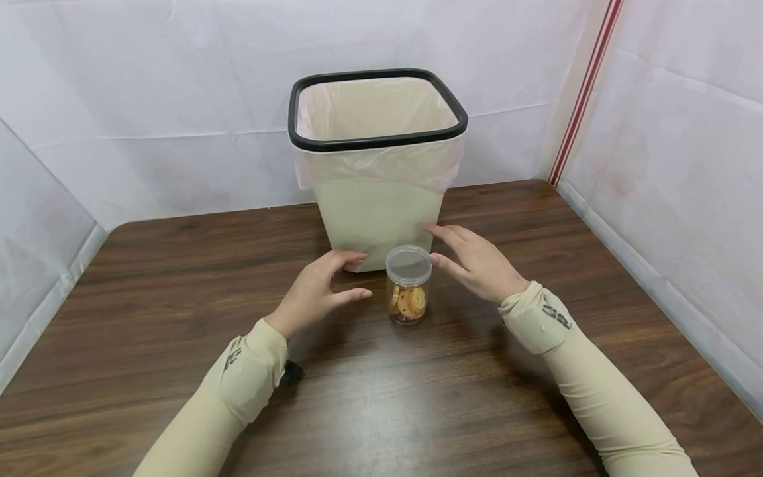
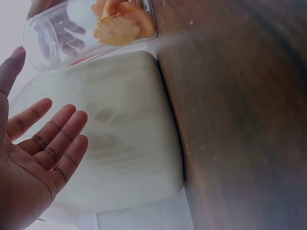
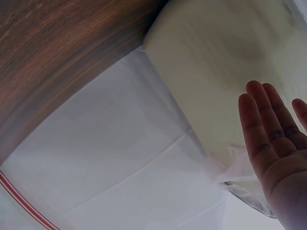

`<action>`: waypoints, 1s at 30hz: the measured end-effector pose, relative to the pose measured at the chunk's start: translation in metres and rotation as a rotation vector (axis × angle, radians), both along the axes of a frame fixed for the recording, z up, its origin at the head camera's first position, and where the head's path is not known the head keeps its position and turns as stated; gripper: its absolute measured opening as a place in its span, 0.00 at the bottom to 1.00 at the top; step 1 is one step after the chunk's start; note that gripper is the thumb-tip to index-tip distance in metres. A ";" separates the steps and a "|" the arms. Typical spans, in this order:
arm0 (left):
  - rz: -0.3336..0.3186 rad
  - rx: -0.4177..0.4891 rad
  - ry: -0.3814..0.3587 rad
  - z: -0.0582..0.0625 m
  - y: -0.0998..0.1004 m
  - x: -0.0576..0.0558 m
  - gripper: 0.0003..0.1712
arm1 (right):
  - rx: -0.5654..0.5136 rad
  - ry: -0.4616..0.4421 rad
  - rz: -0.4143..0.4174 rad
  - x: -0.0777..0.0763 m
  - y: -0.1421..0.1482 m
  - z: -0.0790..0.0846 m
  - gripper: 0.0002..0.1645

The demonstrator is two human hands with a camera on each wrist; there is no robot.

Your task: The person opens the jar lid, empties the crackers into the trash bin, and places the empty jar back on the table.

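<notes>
Both left hand (image 1: 308,291) and right hand (image 1: 478,263) are holding fingers wide, flanking the clear lidded cookie jar (image 1: 408,286) just below and right of frame centre, probably light, stiff, slippery and best gripped mid-wall.

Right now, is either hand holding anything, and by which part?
Nothing is held. The left hand is open, apart from the jar; the right hand is open beside the jar's lid, contact unclear.
</notes>
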State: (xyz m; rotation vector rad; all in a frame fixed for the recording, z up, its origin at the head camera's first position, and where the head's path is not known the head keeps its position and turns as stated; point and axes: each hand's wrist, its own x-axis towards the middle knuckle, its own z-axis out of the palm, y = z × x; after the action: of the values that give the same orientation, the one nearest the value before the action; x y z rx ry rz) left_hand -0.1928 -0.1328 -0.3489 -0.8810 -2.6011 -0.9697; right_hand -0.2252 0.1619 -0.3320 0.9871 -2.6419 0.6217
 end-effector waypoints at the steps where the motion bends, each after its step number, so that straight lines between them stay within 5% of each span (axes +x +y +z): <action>1: -0.002 0.001 -0.011 0.000 0.001 0.000 0.34 | 0.002 0.002 0.002 0.000 0.000 0.000 0.37; 16: -0.053 0.089 -0.220 -0.004 0.013 -0.005 0.36 | -0.002 0.070 0.020 0.007 -0.010 -0.002 0.39; 30: -0.110 0.023 -0.252 -0.011 0.035 -0.016 0.40 | 0.020 0.210 0.027 0.012 -0.020 -0.004 0.49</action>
State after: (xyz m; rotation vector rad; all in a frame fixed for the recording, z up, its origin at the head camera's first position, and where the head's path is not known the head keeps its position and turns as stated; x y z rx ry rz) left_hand -0.2084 -0.0980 -0.3599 -0.9609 -2.7645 -1.2095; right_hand -0.2131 0.1423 -0.3358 1.0347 -2.4596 0.4696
